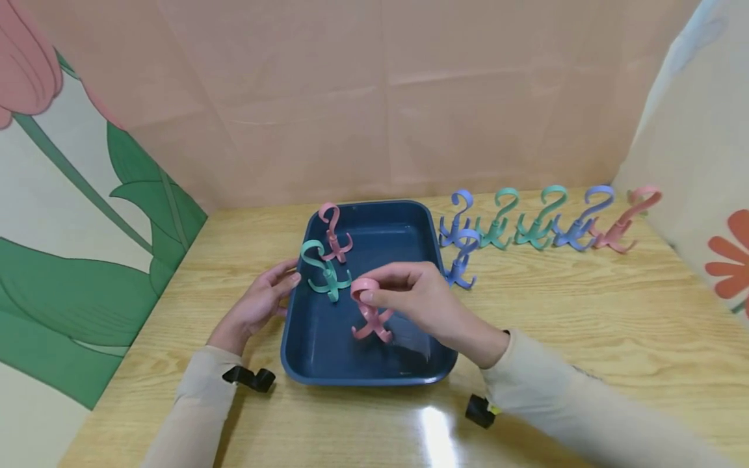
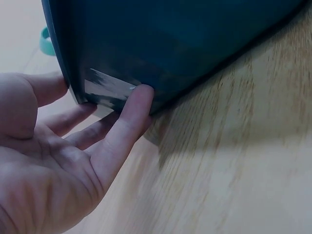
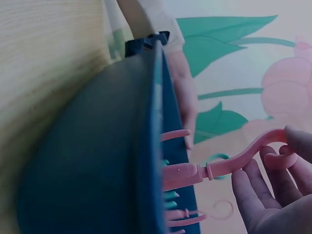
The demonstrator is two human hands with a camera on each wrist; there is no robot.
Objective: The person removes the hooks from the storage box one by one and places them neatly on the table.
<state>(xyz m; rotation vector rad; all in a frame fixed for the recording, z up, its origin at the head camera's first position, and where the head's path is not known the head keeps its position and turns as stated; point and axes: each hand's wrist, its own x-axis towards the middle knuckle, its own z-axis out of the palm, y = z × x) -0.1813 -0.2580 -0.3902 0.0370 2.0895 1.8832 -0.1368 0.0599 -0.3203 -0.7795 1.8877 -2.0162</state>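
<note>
A deep blue tray stands on the wooden table. My right hand pinches the curved top of a pink multi-prong hook between thumb and fingers, holding it upright with its prongs down inside the tray. In the right wrist view the pink hook rises past the tray's rim. At the tray's left side, my left hand holds the edge, its thumb at the rim and its fingers against the outer wall. A green hook and another pink hook stand in the tray's left half.
Right of the tray, a row of hooks stands along the back: a purple hook, two green hooks, another purple one and a pink hook. One purple hook stands in front, close by the tray. Cloth-covered walls border the table.
</note>
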